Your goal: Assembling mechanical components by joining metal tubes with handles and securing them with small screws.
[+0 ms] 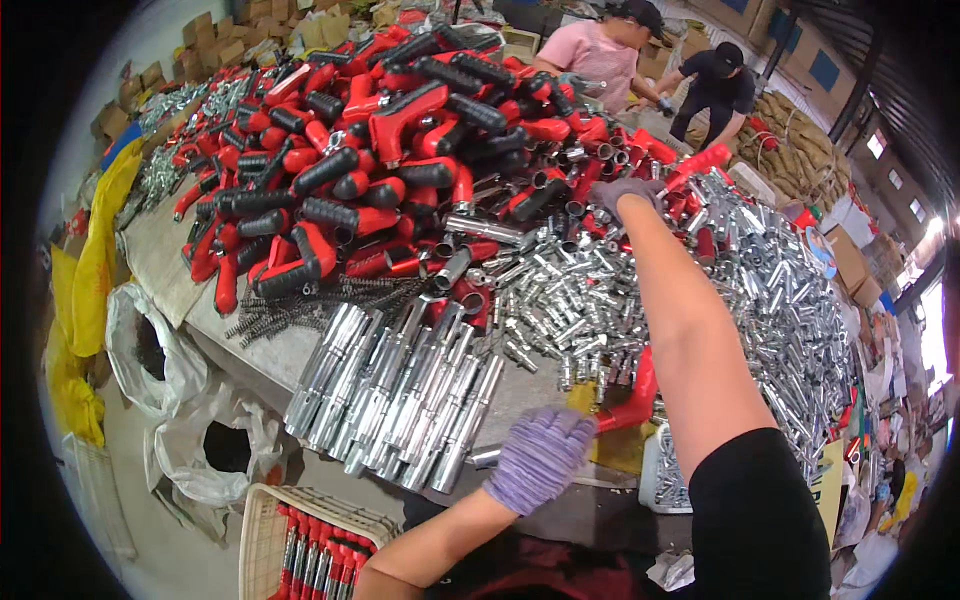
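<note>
My left hand (540, 455), in a purple-grey knit glove, is closed at the table's near edge. A red angled handle (632, 402) sticks out on its right and a short metal tube end (485, 457) on its left; the glove hides whether they are joined. Across the table, my right hand (628, 193) reaches into the heap in a darker glove, its fingers mostly hidden. Beside that hand lies a red handle (697, 168); whether I grip it is unclear. Small silver fittings (565, 300) spread below my right hand.
Red handles with black grips (320, 170) are heaped high at left. Chromed tubes (395, 390) lie in a row near the front edge, behind them dark springs (290, 312). A cream basket (262, 540) holds red-and-silver pieces. Two people (610, 60) work at the far side.
</note>
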`<state>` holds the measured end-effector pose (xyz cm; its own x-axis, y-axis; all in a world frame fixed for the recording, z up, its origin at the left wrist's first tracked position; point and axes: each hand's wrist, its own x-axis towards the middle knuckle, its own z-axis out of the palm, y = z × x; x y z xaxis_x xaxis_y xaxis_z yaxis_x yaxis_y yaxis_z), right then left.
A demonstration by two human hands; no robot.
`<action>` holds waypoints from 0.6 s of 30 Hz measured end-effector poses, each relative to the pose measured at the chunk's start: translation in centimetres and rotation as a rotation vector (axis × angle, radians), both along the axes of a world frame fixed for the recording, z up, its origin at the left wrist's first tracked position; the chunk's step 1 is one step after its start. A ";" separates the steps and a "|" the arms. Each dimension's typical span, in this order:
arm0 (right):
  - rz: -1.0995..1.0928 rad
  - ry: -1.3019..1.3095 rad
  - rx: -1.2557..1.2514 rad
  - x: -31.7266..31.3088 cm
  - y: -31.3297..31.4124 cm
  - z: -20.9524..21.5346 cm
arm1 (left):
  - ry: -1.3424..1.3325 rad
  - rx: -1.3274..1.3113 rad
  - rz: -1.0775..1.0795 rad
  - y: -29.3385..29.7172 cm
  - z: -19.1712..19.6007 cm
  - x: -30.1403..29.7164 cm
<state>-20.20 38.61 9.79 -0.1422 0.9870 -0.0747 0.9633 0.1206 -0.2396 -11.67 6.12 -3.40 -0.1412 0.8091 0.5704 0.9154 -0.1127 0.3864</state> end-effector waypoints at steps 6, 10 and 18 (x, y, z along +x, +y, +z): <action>0.240 -0.332 -0.014 -0.3 5.2 -0.7 | -0.132 0.201 -0.079 -0.2 1.1 0.3; -0.173 0.035 0.185 2.4 6.5 -2.0 | -0.212 0.264 -0.114 -0.2 1.1 -0.3; 0.059 0.049 0.186 6.9 5.7 -0.9 | -0.231 0.253 -0.174 -0.4 0.6 -0.4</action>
